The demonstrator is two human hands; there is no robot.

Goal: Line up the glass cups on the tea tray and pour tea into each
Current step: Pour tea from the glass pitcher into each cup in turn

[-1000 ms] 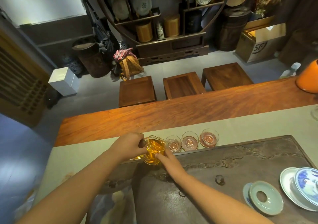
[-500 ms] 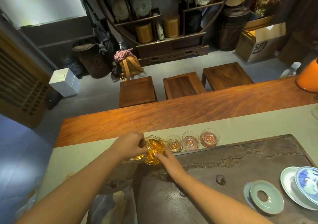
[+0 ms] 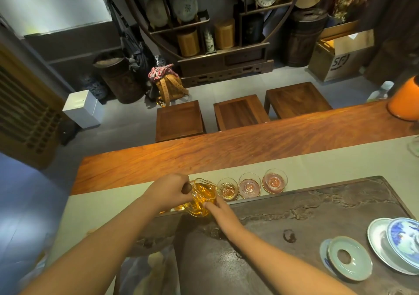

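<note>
My left hand [image 3: 169, 190] grips the handle of a glass pitcher [image 3: 201, 196] full of amber tea, tilted toward the right. My right hand [image 3: 218, 208] rests straight fingertips against the pitcher's lower side. The spout is over the nearest glass cup [image 3: 227, 189], which holds a little tea. Two more glass cups [image 3: 249, 185] [image 3: 274, 180] stand in a row to its right, along the far edge of the dark stone tea tray [image 3: 294, 222]. Amber glass shows under my left wrist; what it belongs to is hidden.
A pale green lid with a hole [image 3: 349, 257] and a blue-and-white bowl on a saucer [image 3: 405, 240] sit at the tray's right. An orange vessel [image 3: 405, 104] stands at the far right of the wooden table [image 3: 226, 149]. Three wooden stools [image 3: 240, 112] are beyond it.
The pitcher has tipped a little further toward the nearest cup, and tea now shows in that cup. Both hands have stayed in place.
</note>
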